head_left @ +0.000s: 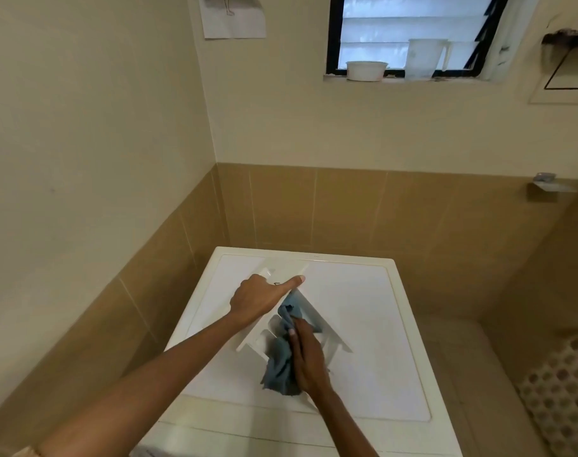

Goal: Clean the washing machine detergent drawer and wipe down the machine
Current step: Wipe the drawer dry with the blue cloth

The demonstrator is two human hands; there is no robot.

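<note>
A white detergent drawer (327, 334) lies taken out on the flat top of the white washing machine (373, 324). My left hand (258, 300) grips the drawer's far end, thumb stretched along its edge. My right hand (309, 357) presses a crumpled blue cloth (281, 367) into the drawer's compartments. Part of the cloth hangs out over the drawer's near side onto the machine top. My hands and the cloth hide most of the drawer's inside.
The machine stands in a corner, with tan tiled walls (314, 209) behind and to the left. A window sill above holds a white bowl (366, 70) and a clear jug (424, 59). A patterned mat (561, 400) lies at the lower right.
</note>
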